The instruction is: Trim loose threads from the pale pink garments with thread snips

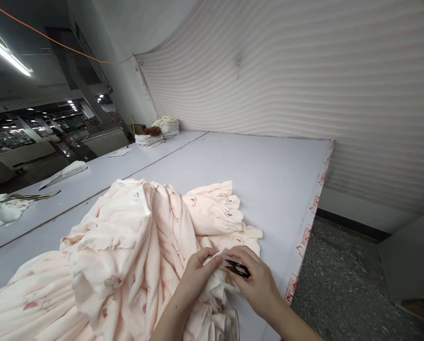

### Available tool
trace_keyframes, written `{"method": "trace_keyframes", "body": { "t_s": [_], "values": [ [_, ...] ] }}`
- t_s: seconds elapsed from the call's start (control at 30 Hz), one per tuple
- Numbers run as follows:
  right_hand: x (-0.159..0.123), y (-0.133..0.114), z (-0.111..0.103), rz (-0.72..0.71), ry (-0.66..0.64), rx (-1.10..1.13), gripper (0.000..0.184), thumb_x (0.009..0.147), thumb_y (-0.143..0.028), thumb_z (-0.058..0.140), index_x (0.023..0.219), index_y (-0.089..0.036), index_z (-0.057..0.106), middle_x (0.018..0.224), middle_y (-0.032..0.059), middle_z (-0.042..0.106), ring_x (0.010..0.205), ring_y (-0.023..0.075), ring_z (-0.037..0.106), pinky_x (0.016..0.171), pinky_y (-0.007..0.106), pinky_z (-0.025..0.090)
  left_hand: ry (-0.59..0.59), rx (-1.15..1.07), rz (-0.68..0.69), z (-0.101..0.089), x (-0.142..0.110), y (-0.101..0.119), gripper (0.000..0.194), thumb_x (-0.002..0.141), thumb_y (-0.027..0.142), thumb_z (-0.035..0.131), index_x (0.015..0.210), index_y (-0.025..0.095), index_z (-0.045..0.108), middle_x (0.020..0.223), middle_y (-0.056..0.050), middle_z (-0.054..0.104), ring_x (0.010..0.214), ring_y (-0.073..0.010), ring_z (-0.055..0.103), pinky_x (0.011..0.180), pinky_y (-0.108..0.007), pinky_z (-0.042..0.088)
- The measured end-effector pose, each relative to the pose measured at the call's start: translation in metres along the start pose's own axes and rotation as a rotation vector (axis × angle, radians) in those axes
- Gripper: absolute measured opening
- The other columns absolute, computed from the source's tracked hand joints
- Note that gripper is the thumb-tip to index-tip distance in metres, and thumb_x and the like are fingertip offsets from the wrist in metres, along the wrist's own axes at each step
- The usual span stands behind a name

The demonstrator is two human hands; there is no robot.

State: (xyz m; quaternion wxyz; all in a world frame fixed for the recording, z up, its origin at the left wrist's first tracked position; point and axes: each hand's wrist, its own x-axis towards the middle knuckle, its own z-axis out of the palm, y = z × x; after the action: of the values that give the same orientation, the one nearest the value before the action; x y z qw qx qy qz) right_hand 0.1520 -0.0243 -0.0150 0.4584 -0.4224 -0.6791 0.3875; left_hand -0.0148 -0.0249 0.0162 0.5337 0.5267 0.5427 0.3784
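Observation:
A pale pink garment [127,246] with small printed figures and ruffled edges lies heaped on the table. My left hand [203,267] is closed, pinching a ruffled edge of the cloth between thumb and fingers. Close beside it, my right hand [256,279] is closed around small black thread snips [237,268], whose blades point left toward the pinched cloth. The right fingertips also touch the cloth at that edge. Whether the blades touch any thread is too small to tell.
The grey table [269,166] ends at a right edge with red-printed tape [306,234]. Folded cloth stacks [167,127] stand at the far corner. White cloth pieces [6,210] lie at left. Striped fabric [286,71] covers the wall behind; speckled floor [343,279] shows at right.

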Motion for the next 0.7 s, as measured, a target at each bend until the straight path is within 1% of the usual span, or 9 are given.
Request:
{"method": "trace_keyframes", "body": {
  "t_s": [0.07, 0.13, 0.2, 0.27, 0.33, 0.43, 0.5, 0.57, 0.7],
  "values": [
    [0.001, 0.001, 0.004, 0.002, -0.021, -0.036, 0.022, 0.078, -0.017, 0.056, 0.099, -0.023, 0.060, 0.098, 0.0045, 0.064, 0.092, 0.0199, 0.060, 0.077, 0.029, 0.048, -0.083, -0.001, 0.007, -0.001, -0.002, 0.001, 0.027, 0.080, 0.039, 0.058, 0.088, 0.015, 0.067, 0.091, -0.007, 0.068, 0.091, -0.0216, 0.060, 0.084, -0.030, 0.045],
    [0.003, 0.003, 0.007, 0.006, -0.035, -0.031, 0.017, 0.080, -0.018, 0.054, 0.095, -0.022, 0.061, 0.092, 0.0038, 0.065, 0.087, 0.0193, 0.060, 0.075, 0.029, 0.047, -0.122, 0.022, 0.023, -0.002, -0.005, 0.001, 0.026, 0.081, 0.037, 0.057, 0.089, 0.015, 0.066, 0.092, -0.006, 0.067, 0.091, -0.0209, 0.059, 0.084, -0.030, 0.045],
    [0.004, 0.006, 0.009, 0.023, -0.028, -0.009, 0.013, 0.084, -0.022, 0.050, 0.089, -0.020, 0.062, 0.084, 0.0036, 0.066, 0.080, 0.0183, 0.060, 0.071, 0.027, 0.046, -0.092, 0.046, 0.041, -0.001, -0.007, 0.002, 0.022, 0.079, 0.034, 0.060, 0.090, 0.016, 0.064, 0.090, -0.005, 0.065, 0.088, -0.0192, 0.058, 0.081, -0.028, 0.046],
    [0.005, 0.007, 0.011, 0.053, 0.004, 0.002, 0.017, 0.087, -0.029, 0.047, 0.083, -0.019, 0.060, 0.075, 0.0026, 0.064, 0.071, 0.0168, 0.059, 0.066, 0.026, 0.045, -0.048, 0.054, 0.048, 0.002, -0.008, 0.002, 0.023, 0.078, 0.032, 0.061, 0.095, 0.017, 0.063, 0.089, -0.003, 0.064, 0.087, -0.0186, 0.058, 0.079, -0.027, 0.046],
    [0.005, 0.006, 0.012, 0.092, 0.018, 0.013, 0.021, 0.089, -0.034, 0.045, 0.079, -0.019, 0.056, 0.068, 0.0005, 0.060, 0.063, 0.0149, 0.056, 0.060, 0.024, 0.043, -0.042, 0.041, 0.041, 0.005, -0.007, 0.002, 0.025, 0.079, 0.033, 0.059, 0.098, 0.017, 0.064, 0.092, -0.004, 0.065, 0.091, -0.0198, 0.058, 0.081, -0.028, 0.046],
    [0.006, 0.005, 0.013, 0.142, 0.017, 0.092, 0.024, 0.089, -0.038, 0.045, 0.078, -0.019, 0.052, 0.063, -0.0022, 0.055, 0.057, 0.0124, 0.052, 0.054, 0.022, 0.041, -0.018, 0.001, 0.009, 0.010, -0.004, 0.001, 0.024, 0.079, 0.035, 0.057, 0.089, 0.014, 0.065, 0.086, -0.005, 0.066, 0.083, -0.0194, 0.059, 0.075, -0.027, 0.046],
    [0.006, 0.005, 0.010, 0.160, 0.024, 0.153, 0.023, 0.089, -0.039, 0.045, 0.079, -0.019, 0.050, 0.064, -0.0026, 0.055, 0.060, 0.0127, 0.053, 0.057, 0.022, 0.042, 0.030, -0.036, -0.031, 0.011, -0.003, -0.001, 0.024, 0.078, 0.036, 0.058, 0.085, 0.014, 0.063, 0.075, -0.003, 0.064, 0.069, -0.0159, 0.057, 0.063, -0.024, 0.045],
    [0.007, 0.004, 0.003, 0.161, 0.011, 0.151, 0.020, 0.087, -0.038, 0.049, 0.082, -0.019, 0.052, 0.070, -0.0008, 0.058, 0.068, 0.0146, 0.056, 0.063, 0.023, 0.044, 0.065, -0.084, -0.056, 0.010, -0.002, -0.004, 0.024, 0.078, 0.037, 0.058, 0.085, 0.014, 0.061, 0.069, 0.000, 0.061, 0.061, -0.0131, 0.054, 0.057, -0.022, 0.043],
    [0.005, 0.003, -0.008, 0.137, -0.089, 0.044, 0.018, 0.083, -0.035, 0.055, 0.089, -0.019, 0.061, 0.086, 0.0037, 0.063, 0.082, 0.0190, 0.059, 0.072, 0.028, 0.047, 0.088, -0.165, -0.049, 0.009, -0.003, -0.006, 0.023, 0.078, 0.038, 0.059, 0.084, 0.015, 0.058, 0.070, 0.000, 0.060, 0.061, -0.0122, 0.054, 0.059, -0.022, 0.043]
  ]
}}
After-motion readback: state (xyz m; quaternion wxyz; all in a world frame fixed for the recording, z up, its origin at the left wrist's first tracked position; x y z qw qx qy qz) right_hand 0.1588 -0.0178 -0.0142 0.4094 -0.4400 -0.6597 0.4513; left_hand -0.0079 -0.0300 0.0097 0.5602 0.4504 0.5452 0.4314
